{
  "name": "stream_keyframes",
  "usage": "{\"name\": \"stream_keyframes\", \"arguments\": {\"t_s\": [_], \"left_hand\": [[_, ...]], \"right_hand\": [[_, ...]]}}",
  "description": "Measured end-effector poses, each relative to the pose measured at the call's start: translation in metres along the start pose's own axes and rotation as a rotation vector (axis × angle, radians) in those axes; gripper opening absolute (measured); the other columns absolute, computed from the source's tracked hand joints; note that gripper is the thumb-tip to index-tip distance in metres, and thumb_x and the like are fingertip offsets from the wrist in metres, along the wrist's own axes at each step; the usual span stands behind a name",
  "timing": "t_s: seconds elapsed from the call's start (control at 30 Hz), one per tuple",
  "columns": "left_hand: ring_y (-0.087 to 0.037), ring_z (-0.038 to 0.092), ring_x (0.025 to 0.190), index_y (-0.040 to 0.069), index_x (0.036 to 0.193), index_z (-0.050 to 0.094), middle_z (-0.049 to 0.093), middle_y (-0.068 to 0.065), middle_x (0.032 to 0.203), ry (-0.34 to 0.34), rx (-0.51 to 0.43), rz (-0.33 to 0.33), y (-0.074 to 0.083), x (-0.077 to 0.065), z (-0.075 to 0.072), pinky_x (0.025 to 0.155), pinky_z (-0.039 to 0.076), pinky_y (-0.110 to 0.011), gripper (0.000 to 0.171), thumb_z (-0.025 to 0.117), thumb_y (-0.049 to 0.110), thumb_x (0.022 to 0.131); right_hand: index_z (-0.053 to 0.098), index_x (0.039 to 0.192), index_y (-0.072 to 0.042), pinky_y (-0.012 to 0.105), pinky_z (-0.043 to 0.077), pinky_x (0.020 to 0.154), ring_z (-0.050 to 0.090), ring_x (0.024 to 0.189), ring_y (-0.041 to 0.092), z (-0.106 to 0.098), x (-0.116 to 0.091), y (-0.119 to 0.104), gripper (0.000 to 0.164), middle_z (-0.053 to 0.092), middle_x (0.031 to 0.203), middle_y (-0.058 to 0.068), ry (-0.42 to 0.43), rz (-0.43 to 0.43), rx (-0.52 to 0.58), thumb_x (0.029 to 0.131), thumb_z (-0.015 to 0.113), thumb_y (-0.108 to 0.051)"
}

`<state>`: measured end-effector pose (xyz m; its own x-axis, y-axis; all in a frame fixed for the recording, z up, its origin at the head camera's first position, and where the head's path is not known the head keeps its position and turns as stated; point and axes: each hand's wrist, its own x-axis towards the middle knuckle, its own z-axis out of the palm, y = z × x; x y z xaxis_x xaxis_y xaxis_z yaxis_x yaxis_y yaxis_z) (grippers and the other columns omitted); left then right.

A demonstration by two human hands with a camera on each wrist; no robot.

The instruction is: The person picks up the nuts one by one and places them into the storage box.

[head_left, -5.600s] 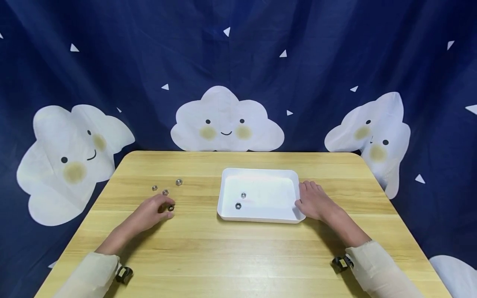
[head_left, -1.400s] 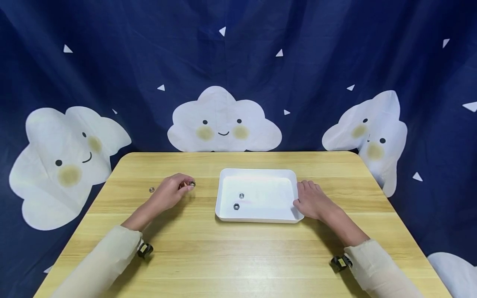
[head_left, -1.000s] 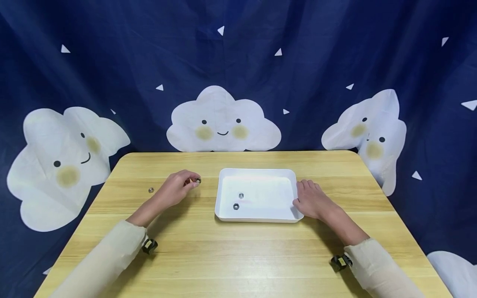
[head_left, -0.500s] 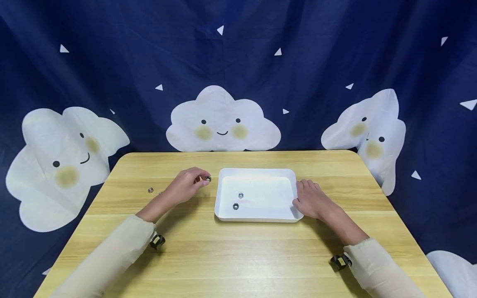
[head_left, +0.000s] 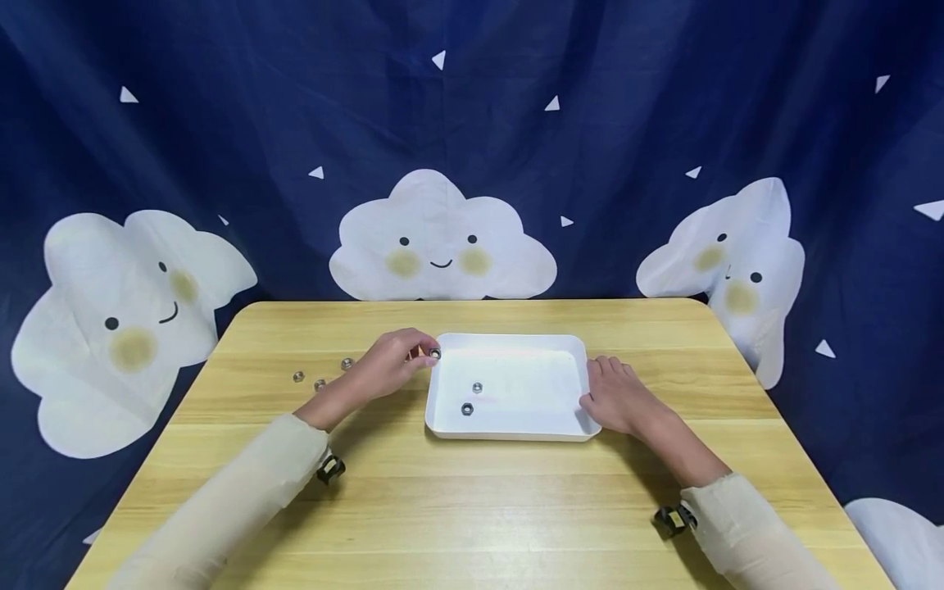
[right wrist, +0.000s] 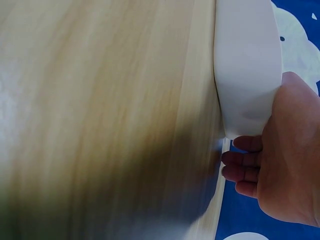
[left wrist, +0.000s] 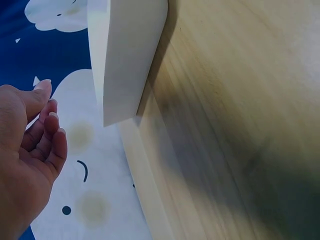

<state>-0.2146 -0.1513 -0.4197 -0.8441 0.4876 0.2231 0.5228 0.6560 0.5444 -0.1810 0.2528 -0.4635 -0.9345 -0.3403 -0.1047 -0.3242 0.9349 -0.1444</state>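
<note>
Currently, the left hand [head_left: 394,362] pinches a dark hex nut [head_left: 435,354] at the rim of the white tray [head_left: 542,389]; opposite, the right hand [head_left: 618,395] grips the tray's wall. Two hex nuts [head_left: 468,409] lie inside between both hands, three loose nuts [head_left: 298,377] left of the left one.

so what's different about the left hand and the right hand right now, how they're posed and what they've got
The left hand pinches a small metal nut, while the right hand grips the white tray. The left hand is by the tray's left end; the right hand is at its right end. Both hands are bare, and both arms have light sleeves.
</note>
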Motion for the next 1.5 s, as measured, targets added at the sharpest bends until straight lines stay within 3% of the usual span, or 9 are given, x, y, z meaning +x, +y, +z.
{"name": "stream_keyframes", "arguments": {"t_s": [0.37,0.63,0.93,1.33,1.5], "left_hand": [[-0.011,0.062,0.082,0.006,0.109,0.076,0.076,-0.004,0.098,-0.068,0.019,0.058,0.009,0.016,0.01,0.072,0.053,-0.024,0.016,0.075,0.016,0.096],[-0.009,0.061,0.082,0.008,0.11,0.076,0.076,-0.001,0.097,-0.135,0.052,0.052,0.015,0.025,0.02,0.071,0.052,-0.022,0.017,0.075,0.018,0.096],[-0.01,0.064,0.085,0.008,0.107,0.077,0.076,-0.001,0.095,-0.19,0.093,0.127,0.02,0.033,0.031,0.078,0.054,-0.024,0.016,0.078,0.016,0.093],[-0.007,0.063,0.081,0.008,0.102,0.078,0.075,-0.001,0.091,-0.298,0.063,0.222,0.027,0.038,0.048,0.075,0.051,-0.019,0.013,0.08,0.013,0.09],[-0.004,0.058,0.077,0.01,0.1,0.077,0.071,0.003,0.085,-0.358,0.076,0.207,0.03,0.037,0.059,0.074,0.05,-0.02,0.013,0.081,0.016,0.089]], "right_hand": [[0.04,0.144,0.014,0.062,0.037,0.113,0.045,0.129,0.045,0.0,0.0,0.0,0.062,0.051,0.14,0.031,-0.006,0.003,0.006,0.097,0.047,-0.027],[0.041,0.143,0.014,0.063,0.037,0.113,0.045,0.129,0.045,0.002,0.0,0.0,0.062,0.051,0.138,0.031,0.008,0.005,0.016,0.096,0.048,-0.026],[0.041,0.141,0.014,0.063,0.037,0.112,0.045,0.127,0.045,0.003,0.0,0.0,0.061,0.052,0.137,0.03,0.02,-0.001,0.017,0.096,0.049,-0.026],[0.043,0.141,0.014,0.063,0.038,0.111,0.046,0.126,0.045,0.001,-0.002,-0.001,0.06,0.052,0.135,0.03,0.03,-0.004,0.015,0.095,0.048,-0.025],[0.042,0.142,0.015,0.063,0.038,0.112,0.046,0.127,0.045,0.001,-0.002,0.0,0.062,0.052,0.136,0.031,0.031,-0.003,0.01,0.095,0.048,-0.026]]}}
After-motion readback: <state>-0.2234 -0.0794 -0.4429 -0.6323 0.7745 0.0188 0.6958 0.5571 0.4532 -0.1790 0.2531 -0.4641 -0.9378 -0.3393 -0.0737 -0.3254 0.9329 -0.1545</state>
